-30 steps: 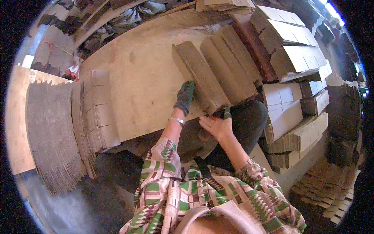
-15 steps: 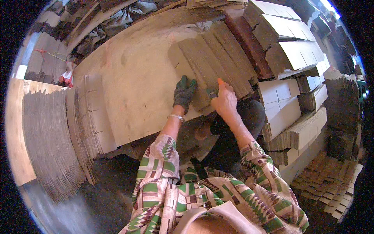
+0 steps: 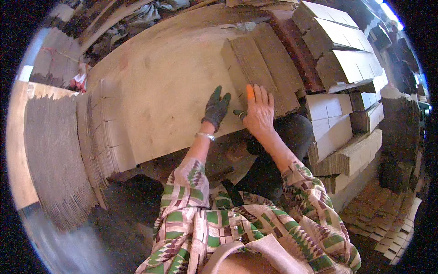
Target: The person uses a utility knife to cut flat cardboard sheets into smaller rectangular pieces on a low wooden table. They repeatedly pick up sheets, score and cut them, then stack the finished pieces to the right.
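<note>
My left hand (image 3: 216, 108), in a dark glove, is over the pale wooden board (image 3: 169, 96) with its fingers apart and holds nothing. Just left of a row of overlapping brown cardboard pieces (image 3: 267, 61), it stays clear of them. My right hand (image 3: 259, 112) lies flat on the near end of those pieces, fingers stretched out. An orange cover wraps its index finger and a dark green one its thumb. The pieces lean over one another toward the right side of the board. What is under my right palm is hidden.
Slotted cardboard sheets (image 3: 109, 132) stand along the board's left end, beside a thick grey-brown cardboard stack (image 3: 54, 155). Bundles of slotted cardboard (image 3: 353, 64) pile up at the right, past a dark red-brown bar (image 3: 299, 50). My knee (image 3: 294, 137) is under the board's near edge.
The cardboard pieces have shifted right and pack closer together, baring more board. My right hand has gone from curled to flat. My left hand's fingers have come away from the cardboard.
</note>
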Demonstrator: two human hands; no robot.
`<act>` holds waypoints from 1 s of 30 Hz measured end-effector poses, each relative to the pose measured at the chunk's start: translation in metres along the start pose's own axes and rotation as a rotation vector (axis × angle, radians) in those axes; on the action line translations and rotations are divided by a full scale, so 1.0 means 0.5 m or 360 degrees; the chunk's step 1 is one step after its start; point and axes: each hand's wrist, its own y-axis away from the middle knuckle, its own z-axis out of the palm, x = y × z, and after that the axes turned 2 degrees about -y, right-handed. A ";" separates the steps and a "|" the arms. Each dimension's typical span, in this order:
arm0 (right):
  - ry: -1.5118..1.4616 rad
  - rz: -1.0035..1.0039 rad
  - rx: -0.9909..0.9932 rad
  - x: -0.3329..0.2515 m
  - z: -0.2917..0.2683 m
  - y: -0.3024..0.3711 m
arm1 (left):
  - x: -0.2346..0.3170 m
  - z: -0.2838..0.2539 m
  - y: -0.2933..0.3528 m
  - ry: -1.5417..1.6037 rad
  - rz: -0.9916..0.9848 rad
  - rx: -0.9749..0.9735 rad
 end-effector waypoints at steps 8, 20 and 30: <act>-0.0183 -0.0001 0.0115 0.086 0.077 -0.039 | -0.143 -0.354 0.209 -0.1449 0.0348 0.1012; -0.0293 0.0226 -0.0026 -0.061 0.074 -0.049 | -0.175 -0.698 0.385 -0.2179 -0.0823 0.1344; 0.0013 0.0467 -0.0192 -0.008 0.081 -0.053 | -0.227 -0.758 0.382 -0.1872 -0.0645 0.1515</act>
